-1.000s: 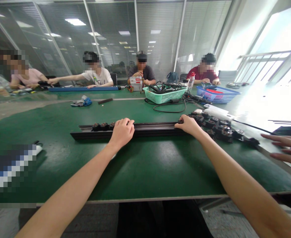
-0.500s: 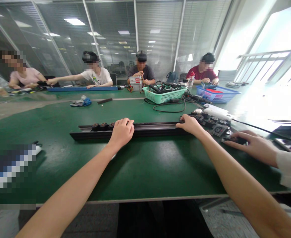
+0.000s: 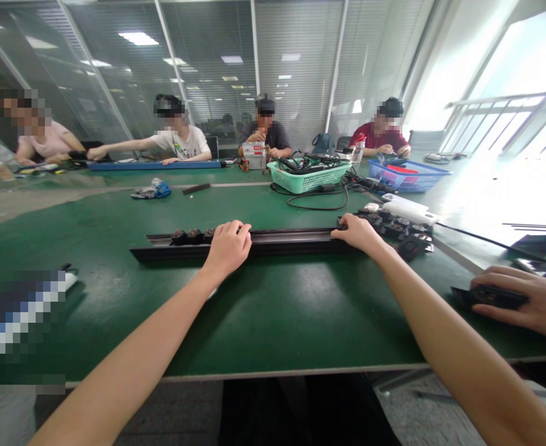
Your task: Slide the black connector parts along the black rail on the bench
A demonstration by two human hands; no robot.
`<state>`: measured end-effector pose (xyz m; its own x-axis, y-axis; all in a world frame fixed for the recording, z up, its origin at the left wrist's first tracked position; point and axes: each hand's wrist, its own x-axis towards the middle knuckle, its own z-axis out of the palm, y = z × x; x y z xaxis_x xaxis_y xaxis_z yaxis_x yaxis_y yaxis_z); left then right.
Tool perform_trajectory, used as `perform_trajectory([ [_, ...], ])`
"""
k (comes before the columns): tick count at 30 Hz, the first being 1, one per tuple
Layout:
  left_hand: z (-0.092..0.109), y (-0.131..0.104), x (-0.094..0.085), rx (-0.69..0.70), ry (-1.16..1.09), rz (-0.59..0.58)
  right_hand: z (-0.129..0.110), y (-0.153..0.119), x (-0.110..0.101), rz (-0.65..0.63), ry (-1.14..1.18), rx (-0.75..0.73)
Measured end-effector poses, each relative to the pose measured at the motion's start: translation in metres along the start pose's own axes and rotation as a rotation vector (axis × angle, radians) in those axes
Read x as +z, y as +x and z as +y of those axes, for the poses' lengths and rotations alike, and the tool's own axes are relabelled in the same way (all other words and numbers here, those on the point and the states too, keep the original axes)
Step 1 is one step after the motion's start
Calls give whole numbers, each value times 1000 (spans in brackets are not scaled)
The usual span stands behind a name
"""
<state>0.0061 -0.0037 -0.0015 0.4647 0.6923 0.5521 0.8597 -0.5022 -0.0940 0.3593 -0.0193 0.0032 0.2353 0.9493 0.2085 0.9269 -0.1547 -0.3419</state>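
Note:
A long black metal track (image 3: 291, 246) lies across the green table in front of me, its open channel facing up. Several small black socket modules (image 3: 193, 236) sit in the channel near its left end. My left hand (image 3: 230, 244) is closed over the track just right of those modules; its fingers hide what lies beneath. Toward the right end, my right hand (image 3: 355, 232) has thumb and fingers closed around a small dark module (image 3: 340, 221) at the channel. More loose black modules (image 3: 393, 229) are piled beyond my right hand.
A co-worker's hand (image 3: 528, 300) holds a black module at the right. Behind the track stand a green basket (image 3: 307, 181) of cables and a blue basket (image 3: 412, 179). A white power strip (image 3: 409, 210) and its cord lie right. Several people sit across the table.
The co-worker's hand at the right has drawn back toward the right edge with a black module from the pile. My own hands and the track stay almost where they were.

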Motion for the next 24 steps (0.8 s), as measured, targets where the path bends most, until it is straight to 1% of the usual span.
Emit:
perform_trajectory([
  [8,-1,0,2,-2,-18,21,0,0,-2,-4,-27,-2],
  [14,0,0,0,-1,-7,3,-2,-1,-4,-11,-40,0],
  [24,0,0,0,2,-1,1,7,4,-6,-7,-74,-24],
])
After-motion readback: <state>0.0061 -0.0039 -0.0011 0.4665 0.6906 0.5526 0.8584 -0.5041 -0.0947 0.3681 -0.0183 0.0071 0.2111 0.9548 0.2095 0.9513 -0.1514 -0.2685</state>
